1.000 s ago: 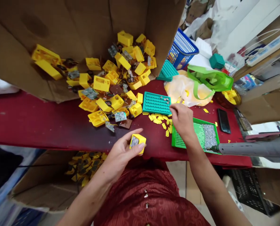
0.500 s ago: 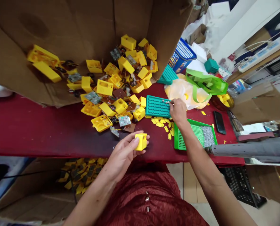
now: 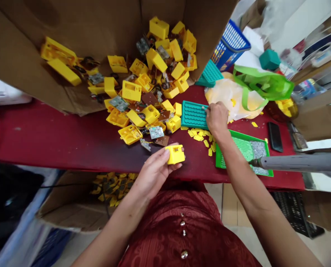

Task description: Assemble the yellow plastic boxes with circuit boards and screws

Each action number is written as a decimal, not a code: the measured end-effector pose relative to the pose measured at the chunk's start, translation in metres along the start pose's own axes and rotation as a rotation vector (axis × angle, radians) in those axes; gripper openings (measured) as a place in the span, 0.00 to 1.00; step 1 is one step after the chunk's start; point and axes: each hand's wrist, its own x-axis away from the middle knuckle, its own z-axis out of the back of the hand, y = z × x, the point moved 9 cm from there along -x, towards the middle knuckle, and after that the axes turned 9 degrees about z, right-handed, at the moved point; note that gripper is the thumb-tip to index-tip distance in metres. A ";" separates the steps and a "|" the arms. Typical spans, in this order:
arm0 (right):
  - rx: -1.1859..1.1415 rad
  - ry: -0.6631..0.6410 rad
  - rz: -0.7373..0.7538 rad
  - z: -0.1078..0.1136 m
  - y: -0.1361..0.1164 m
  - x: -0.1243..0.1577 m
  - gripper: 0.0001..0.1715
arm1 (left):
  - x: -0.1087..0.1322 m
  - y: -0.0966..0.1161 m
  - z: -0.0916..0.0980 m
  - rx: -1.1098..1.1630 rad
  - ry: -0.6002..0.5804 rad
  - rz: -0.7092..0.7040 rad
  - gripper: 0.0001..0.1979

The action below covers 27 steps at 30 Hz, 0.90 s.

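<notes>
My left hand [image 3: 155, 171] grips a small yellow plastic housing [image 3: 176, 154] over the front of the table. An opening in the housing faces up. At the right end of a teal ridged tray [image 3: 193, 115], my right hand [image 3: 217, 118] is closed with its fingertips pinched. A small pale piece shows by those fingertips; whether they hold it is unclear. Small yellow plastic tabs [image 3: 198, 135] lie scattered just below the tray. Beside my right forearm sits a green basket [image 3: 218, 159] with many small silvery metal parts [image 3: 257, 149], partly hidden by the arm.
Yellow housings with wires and circuit boards [image 3: 156, 132] spill from a large cardboard box [image 3: 93, 22]. A grey tool barrel [image 3: 293, 163] juts in over the green basket from the right. Behind are a blue basket [image 3: 229, 48] and a green bag [image 3: 265, 83]; a phone [image 3: 275, 137] lies at right.
The view has shifted, moving the scene right and upward. My left hand has turned the housing so its opening shows more. My right hand stays at the tray's right end, fingers pinched.
</notes>
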 end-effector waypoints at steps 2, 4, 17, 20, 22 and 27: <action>-0.009 -0.020 -0.011 -0.003 0.000 -0.002 0.14 | 0.000 -0.001 -0.001 -0.004 -0.007 0.005 0.12; -0.013 -0.030 -0.021 -0.003 -0.001 -0.003 0.13 | 0.000 -0.002 -0.002 0.002 -0.021 -0.003 0.12; -1.114 -0.181 0.016 0.027 -0.071 0.112 0.06 | -0.003 -0.002 -0.005 -0.031 -0.013 -0.116 0.15; -1.155 -0.221 -0.002 0.018 -0.081 0.128 0.06 | -0.004 -0.003 -0.007 -0.066 -0.029 -0.178 0.16; -1.095 -0.213 0.002 0.016 -0.083 0.131 0.05 | -0.004 -0.003 -0.008 -0.116 -0.032 -0.218 0.17; -0.878 -0.089 0.158 0.031 -0.086 0.130 0.07 | 0.000 -0.002 -0.006 -0.196 0.011 -0.278 0.17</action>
